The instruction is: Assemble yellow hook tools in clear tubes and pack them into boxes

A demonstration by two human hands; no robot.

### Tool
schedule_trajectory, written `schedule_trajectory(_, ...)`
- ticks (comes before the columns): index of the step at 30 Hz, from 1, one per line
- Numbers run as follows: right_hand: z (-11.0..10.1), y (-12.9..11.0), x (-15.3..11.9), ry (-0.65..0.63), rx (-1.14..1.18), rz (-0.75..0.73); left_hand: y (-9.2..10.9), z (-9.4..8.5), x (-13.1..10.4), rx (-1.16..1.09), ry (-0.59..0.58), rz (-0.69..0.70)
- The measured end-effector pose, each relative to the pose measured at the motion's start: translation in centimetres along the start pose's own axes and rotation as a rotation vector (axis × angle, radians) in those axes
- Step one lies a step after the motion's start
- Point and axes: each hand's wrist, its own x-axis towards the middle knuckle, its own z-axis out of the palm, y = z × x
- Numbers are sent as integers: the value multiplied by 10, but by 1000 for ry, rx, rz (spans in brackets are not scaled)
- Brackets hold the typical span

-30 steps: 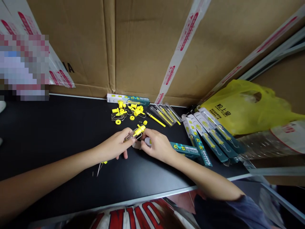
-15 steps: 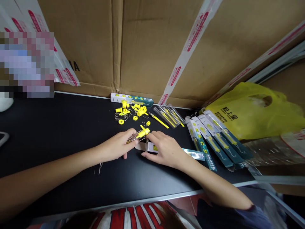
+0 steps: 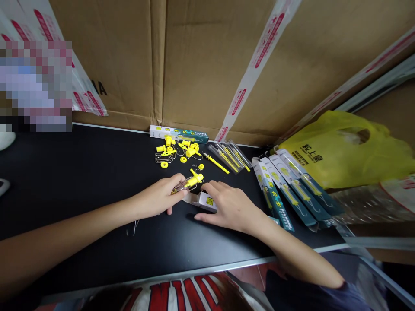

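Near the middle of the black table, my left hand (image 3: 164, 194) is closed on a spring scale with a yellow cap (image 3: 196, 178), a clear tube and wire parts. The far end of the scale is hidden in my palm. My right hand (image 3: 227, 204) lies over a slim white and green box (image 3: 206, 201), its thumb spread away from the near side. An end flap of that box stands open towards my left hand. Behind my hands lie a loose yellow ring (image 3: 164, 165), yellow caps (image 3: 191, 151), wire hooks (image 3: 163, 158) and a small spring (image 3: 194, 166).
Clear tubes with yellow rods (image 3: 227, 157) lie behind my right hand. Several printed boxes (image 3: 285, 185) fan out at the right, beside a yellow plastic bag (image 3: 350, 151). Another box (image 3: 178, 134) rests against the cardboard wall (image 3: 201, 65). A bent wire (image 3: 132, 229) lies near my left forearm.
My right thumb has moved away from the box, and the box has turned so that its printed end shows more. My left hand keeps the spring scale in nearly the same place.
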Motion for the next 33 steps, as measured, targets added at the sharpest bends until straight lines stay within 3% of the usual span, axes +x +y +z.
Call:
schedule_trajectory(8,19,-11,15,139,-106,111,0,0,0,6,-5,-2)
schedule_trajectory(15,9,-9,10,123,-95,108,-2,1,1,8,-8,16)
schedule_trajectory(22,17,-14,20,164,-117,154,-8,0,4,35,-46,-69)
schedule_trajectory(33,14,-1,9,131,118,-13,-5,-1,2,39,-26,-35)
